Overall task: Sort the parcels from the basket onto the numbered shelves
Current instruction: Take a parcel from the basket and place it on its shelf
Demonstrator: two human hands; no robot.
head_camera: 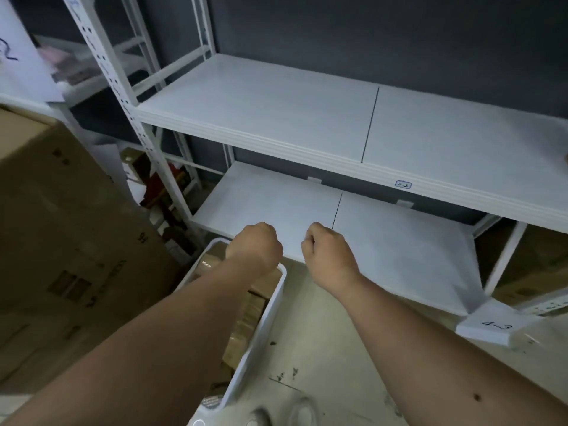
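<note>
Both fists, left hand (256, 245) and right hand (327, 248), have fingers curled on nothing. Parcels (246, 315) fill the basket (270, 305) at 7 o'clock; shelves (399, 241) at 12 look bare, so sorting's barely begun, I'd say.

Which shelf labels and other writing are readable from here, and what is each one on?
"4-3": handwritten on the white tag at the lower shelf's front right corner.
"a-2" or "4-2", too small to be sure: blue-edged label on the upper shelf's front edge.
Black print on the large cardboard box: blurred, unreadable.
Scrawl on the white sheet top left: unreadable.
</note>
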